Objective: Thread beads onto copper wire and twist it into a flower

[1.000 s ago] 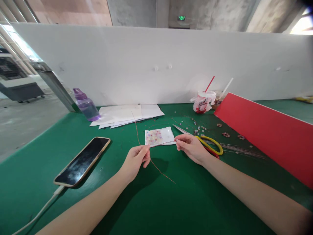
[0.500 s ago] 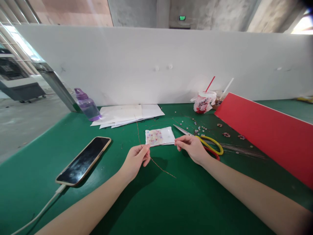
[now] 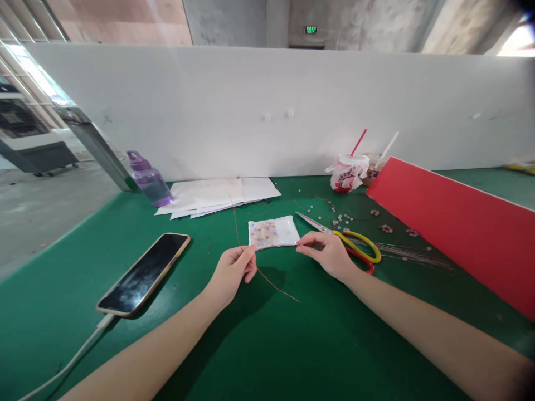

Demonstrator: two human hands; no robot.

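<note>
Scissors [image 3: 357, 245] are lying just behind the right hand [image 3: 330, 253]; a phone [image 3: 144, 273] is lying to the left. The thin wire [image 3: 276, 285] is running far-to-near, slanting rightward over the green bench [image 3: 292, 345], beside the bead pouch [image 3: 271, 232]. The left hand [image 3: 232, 270], forearm low, is pinching the wire; the right fingers [image 3: 307, 240] are pinching the pouch's near corner.

Bright, even daylight fills the scene, strongest from blown-out openings at ten and two o'clock. The left hand [image 3: 234, 267] and its forearm cast a soft shadow on the green table [image 3: 292, 345] toward four o'clock. The centre is sharp, while wide-angle distortion bends the edges and the corners darken and blur.
</note>
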